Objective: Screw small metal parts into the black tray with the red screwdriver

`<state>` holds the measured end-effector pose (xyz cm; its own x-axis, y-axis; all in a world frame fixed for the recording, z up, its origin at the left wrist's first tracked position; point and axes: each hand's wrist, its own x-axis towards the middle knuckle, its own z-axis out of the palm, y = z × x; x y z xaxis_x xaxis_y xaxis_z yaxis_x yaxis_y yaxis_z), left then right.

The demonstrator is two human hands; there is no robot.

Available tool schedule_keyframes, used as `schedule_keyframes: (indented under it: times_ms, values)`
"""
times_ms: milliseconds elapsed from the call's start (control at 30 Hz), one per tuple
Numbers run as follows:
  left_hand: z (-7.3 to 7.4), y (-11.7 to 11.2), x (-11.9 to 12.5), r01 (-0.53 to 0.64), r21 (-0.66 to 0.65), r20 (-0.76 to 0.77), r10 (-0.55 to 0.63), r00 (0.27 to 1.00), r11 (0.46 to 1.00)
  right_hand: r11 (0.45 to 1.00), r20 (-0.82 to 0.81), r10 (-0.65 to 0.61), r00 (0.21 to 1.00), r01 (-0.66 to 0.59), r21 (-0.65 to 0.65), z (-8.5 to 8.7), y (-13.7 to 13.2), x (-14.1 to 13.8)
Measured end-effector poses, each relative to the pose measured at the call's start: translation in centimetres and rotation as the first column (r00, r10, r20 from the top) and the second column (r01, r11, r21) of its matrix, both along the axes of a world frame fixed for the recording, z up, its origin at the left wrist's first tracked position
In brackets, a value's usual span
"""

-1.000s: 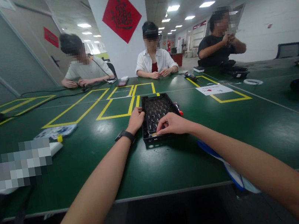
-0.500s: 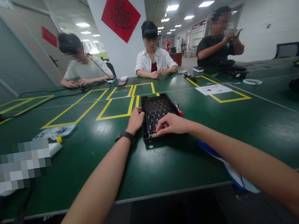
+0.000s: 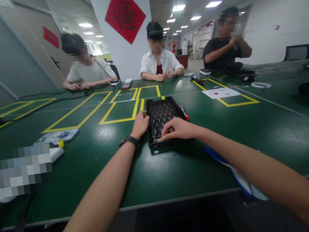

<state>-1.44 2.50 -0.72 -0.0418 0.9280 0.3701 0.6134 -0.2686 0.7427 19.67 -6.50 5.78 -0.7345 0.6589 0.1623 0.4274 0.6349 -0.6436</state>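
In front of me on the green table lies a black rectangular plastic case [image 3: 166,143], open at the top, with rows of small pointed metal-looking shapes inside. My left hand [image 3: 140,125] holds its left wall, thumb and fingers curled at the rim. Over the near end of the case, my right hand [image 3: 180,128] is closed in a pinch, fingertips down inside by the near wall. A small yellowish piece [image 3: 159,139] lies right at those fingertips; whether they grip it is hidden. Past the right wall, a red-and-clear object [image 3: 185,114] shows partly.
Yellow tape [image 3: 120,120] marks boxes on the table. A patterned phone-like object [image 3: 56,137] lies left, and a blue-and-white item [image 3: 239,179] is under my right forearm. A printed sheet [image 3: 221,93] lies right. Three people sit across the table.
My hands and the case stay almost exactly in place. Across the table at the right, the person's raised hands have drawn closer together.
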Motion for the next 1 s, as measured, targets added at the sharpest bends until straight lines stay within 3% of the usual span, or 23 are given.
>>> schedule_keyframes:
  times_ms: [600,833,1000]
  values:
    - [0.11,-0.07,0.03,-0.004,-0.019,0.008,0.004,1.000,1.000,1.000,0.005,-0.006,1.000,0.006,0.000,0.15,-0.22,0.02]
    - [0.30,-0.20,0.13,0.000,-0.014,0.011,0.000,1.000,1.000,0.995,0.064,0.091,0.994,-0.093,0.022,-0.05,0.33,0.11]
    - [0.30,-0.21,0.17,0.005,0.001,0.009,-0.005,1.000,1.000,0.999,0.052,0.052,0.997,-0.052,-0.008,-0.13,0.34,0.09]
